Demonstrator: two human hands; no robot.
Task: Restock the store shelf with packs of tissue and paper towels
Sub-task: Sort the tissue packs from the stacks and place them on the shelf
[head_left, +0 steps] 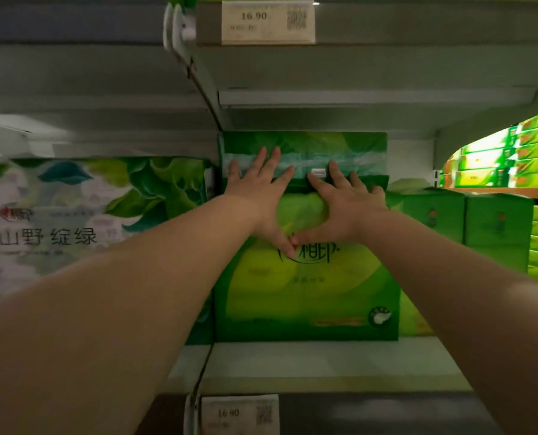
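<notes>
A large green tissue pack (308, 287) stands upright on the white shelf (324, 365), in the middle of the view. My left hand (261, 196) and my right hand (343, 205) press flat against its upper front, fingers straight and spread, thumbs nearly touching. The fingertips reach the clear plastic handle band (302, 166) at the pack's top. Both forearms stretch forward from the lower corners.
A white and green pack (73, 215) with leaf print fills the shelf bay to the left. Green boxes (468, 215) stand to the right, with stacked green packs (512, 161) beyond. The shelf above (355, 73) hangs close over the pack. Price tags (267, 22) show 16.90.
</notes>
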